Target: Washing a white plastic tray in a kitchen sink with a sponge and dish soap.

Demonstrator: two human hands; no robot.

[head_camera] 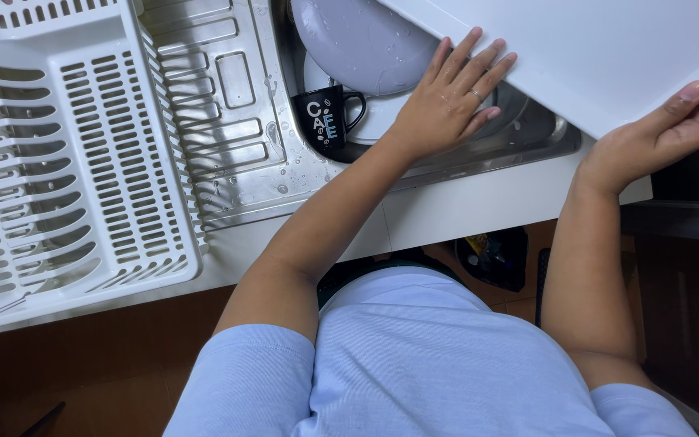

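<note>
two hands hold a large white board (600, 57) tilted over the sink (527, 133). right hand (665, 137): grip closed on the board's near edge. left hand (446, 101): fingers spread flat against its left edge. left of the board, inside the sink: black mug (327, 117), lavender plate (362, 40). farther left: white dish rack (58, 154).

Large white flat board (608, 48) cut off by top and right edges, hiding right part of steel sink (527, 133). Lilac round plate (357, 36) partly under board. White slatted plastic rack (58, 162) cropped left.
</note>
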